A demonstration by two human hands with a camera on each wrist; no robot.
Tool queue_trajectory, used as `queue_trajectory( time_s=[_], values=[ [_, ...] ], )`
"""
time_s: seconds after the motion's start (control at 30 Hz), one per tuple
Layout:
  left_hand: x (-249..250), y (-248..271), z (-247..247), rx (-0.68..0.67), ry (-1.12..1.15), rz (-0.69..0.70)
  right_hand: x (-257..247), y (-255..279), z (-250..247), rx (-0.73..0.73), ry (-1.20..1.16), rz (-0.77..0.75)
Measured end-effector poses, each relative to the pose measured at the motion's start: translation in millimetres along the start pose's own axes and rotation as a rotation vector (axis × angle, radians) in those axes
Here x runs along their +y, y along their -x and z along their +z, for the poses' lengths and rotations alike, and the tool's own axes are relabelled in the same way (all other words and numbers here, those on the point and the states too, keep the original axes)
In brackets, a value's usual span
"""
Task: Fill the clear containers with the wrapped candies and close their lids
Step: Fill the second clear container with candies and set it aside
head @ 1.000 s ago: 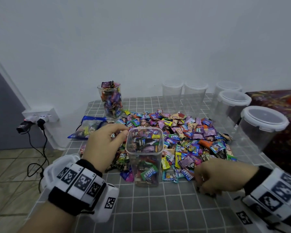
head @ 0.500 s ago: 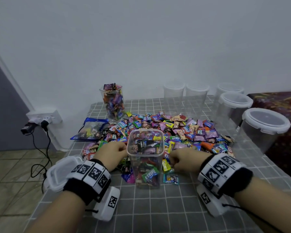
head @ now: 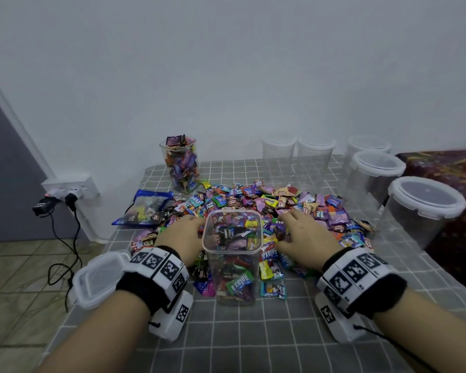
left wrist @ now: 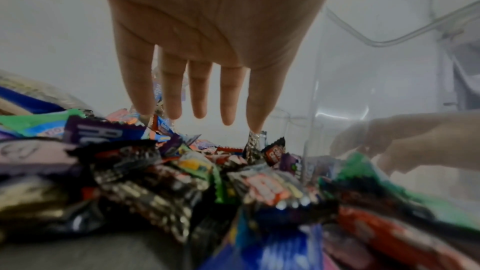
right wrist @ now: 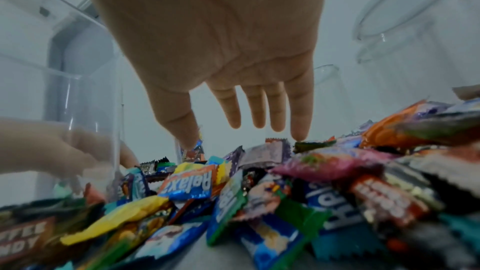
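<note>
Both hands [head: 182,235] [head: 306,235] splayed over crinkly candies [head: 293,205].

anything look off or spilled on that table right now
Nothing looks broken or tipped. The candy pile is loose across the cloth, as the task expects. One oddity: the loose lid lies at the table's left edge, partly hanging over it.

grey checked tablecloth [head: 253,345] on the table, white wall socket [head: 70,187] with plugs and a black cable [head: 73,254] trailing over the tiled floor [head: 16,278]
</note>
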State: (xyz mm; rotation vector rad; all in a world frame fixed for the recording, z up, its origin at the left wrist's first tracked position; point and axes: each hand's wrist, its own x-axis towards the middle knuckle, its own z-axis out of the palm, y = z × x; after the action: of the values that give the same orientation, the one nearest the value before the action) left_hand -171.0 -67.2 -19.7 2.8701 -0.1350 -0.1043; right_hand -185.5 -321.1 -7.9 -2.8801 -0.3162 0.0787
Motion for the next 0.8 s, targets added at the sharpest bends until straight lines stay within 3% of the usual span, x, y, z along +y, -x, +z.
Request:
queue_trajectory(
  time_s=[0.07, 0.23, 0.3, 0.5, 0.8],
  values=[
    [-2, -3, 3, -0.018, -0.017, -0.01, -1, -2, 3, -0.053, 0.04, 0.002],
    [1, -9, 3, -0.248, 0.012, 0.024, -6, -11, 9, -0.18, 0.113, 0.007],
    [4, -12, 7, -0.296, -0.073, 0.012, -8, -14, 13, -0.231, 0.14, 0.001],
    [6, -20, 11, -0.318, -0.217, -0.016, -11, -22, 20, -0.278, 0.206, -0.063],
    [6, -29, 18, -0.201, -0.168, -0.056, -12, -25, 22, -0.154, 0.14, -0.104]
  ],
)
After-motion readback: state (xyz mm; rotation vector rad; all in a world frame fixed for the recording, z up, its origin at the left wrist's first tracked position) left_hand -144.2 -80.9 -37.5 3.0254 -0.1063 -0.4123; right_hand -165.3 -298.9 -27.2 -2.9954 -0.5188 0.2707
